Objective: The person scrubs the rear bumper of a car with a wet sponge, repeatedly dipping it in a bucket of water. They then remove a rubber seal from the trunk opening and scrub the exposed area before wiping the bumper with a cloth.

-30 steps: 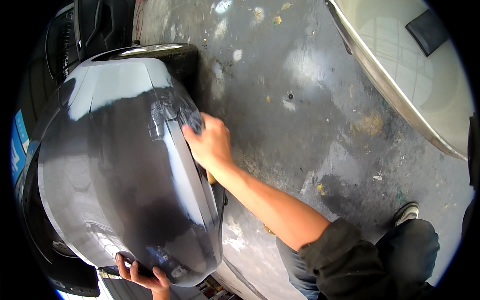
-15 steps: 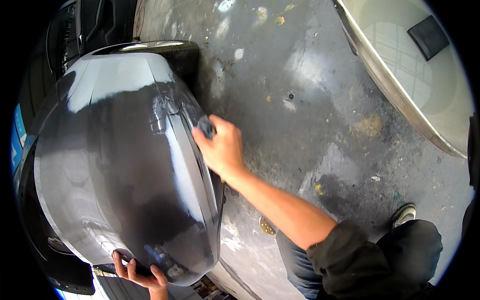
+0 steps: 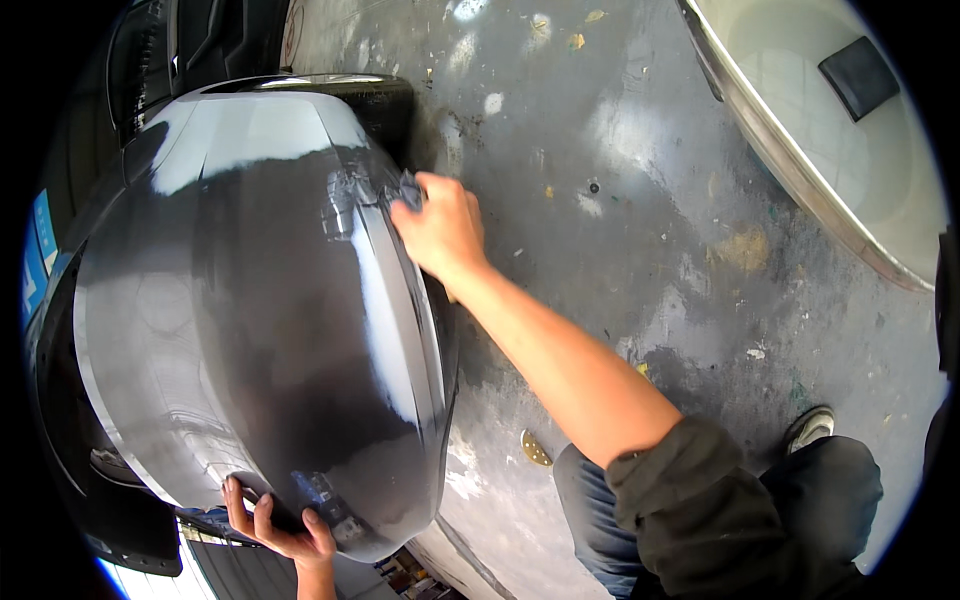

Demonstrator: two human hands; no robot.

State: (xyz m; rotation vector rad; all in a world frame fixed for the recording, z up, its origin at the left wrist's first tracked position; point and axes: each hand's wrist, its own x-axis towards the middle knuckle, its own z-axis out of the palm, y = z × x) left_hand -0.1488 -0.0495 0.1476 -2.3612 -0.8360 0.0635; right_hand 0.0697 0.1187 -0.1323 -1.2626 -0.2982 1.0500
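A large curved car bumper [image 3: 290, 290], dark grey with pale grey patches along its far end and right edge, fills the left half. My right hand [image 3: 445, 230] is closed round a small dark grey crumpled pad [image 3: 408, 190], pressed against the bumper's right edge near its far end. Part of the pad is hidden by my fingers. At the near end, my left hand [image 3: 285, 535] grips the bumper, its fingers bent over the edge beside a small opening. Translucent tape-like patches [image 3: 345, 200] show close to the pad.
Beneath lies a stained grey concrete floor [image 3: 600, 300]. At the upper right stands a pale glossy panel [image 3: 800, 90] with a black rectangle [image 3: 858, 78] on it. Behind the bumper are a dark tyre-like shape [image 3: 385, 105] and black panels [image 3: 215, 40]. My shoe [image 3: 810, 428] shows at lower right.
My right hand has slid with the pad farther up along the bumper's right edge. My left hand stays at the near end. The whole view has shifted slightly.
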